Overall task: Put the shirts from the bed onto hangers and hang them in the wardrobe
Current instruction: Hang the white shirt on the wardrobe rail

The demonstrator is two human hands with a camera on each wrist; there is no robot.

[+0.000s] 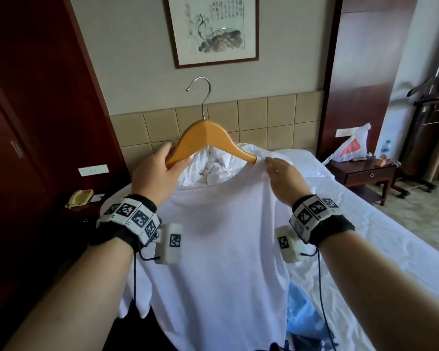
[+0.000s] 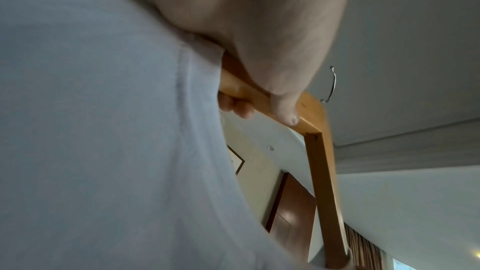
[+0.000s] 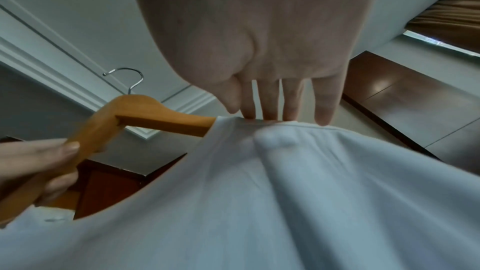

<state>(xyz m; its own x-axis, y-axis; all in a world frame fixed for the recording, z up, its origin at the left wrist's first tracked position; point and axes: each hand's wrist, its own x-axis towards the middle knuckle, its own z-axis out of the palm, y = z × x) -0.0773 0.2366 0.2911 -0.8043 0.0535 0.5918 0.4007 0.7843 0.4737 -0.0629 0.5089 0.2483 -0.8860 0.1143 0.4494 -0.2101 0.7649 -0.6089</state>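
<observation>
a framed ink painting hangs on the grey wall above the beige padded headboard. on the dark wooden nightstand a red-and-white plastic bag sits at the back edge, with a clear plastic bottle near its right corner. a cream telephone rests on the dark left bedside table.

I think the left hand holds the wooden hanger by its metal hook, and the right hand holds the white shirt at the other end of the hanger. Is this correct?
Not quite. The left hand grips the wooden hanger by its wooden arm, not by the metal hook, which stands free above; the head view shows this. The rest is right: the right hand holds the white shirt at the hanger's other end.
</observation>
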